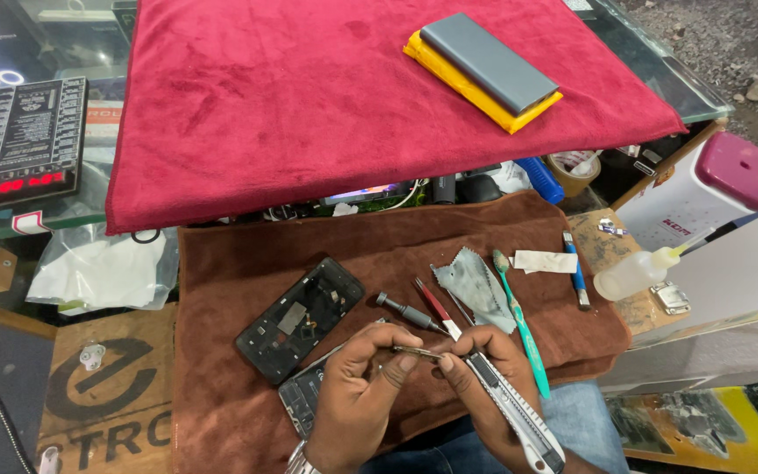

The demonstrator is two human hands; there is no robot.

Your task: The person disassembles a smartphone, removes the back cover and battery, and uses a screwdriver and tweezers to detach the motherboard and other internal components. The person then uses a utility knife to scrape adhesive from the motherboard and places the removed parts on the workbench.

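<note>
Over brown cloth [247, 263], left hand [357, 395] pinching thin metal strip [416, 353], right hand [484, 386] gripping utility knife [519, 417]

One head camera looks steeply down, close over the brown cloth [396, 254] work area.

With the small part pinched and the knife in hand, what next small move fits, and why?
Probably ease the utility knife blade along the edge of the thin strip. The left hand pinches the strip, the right hand grips the knife, and its tip sits beside the strip.
</note>
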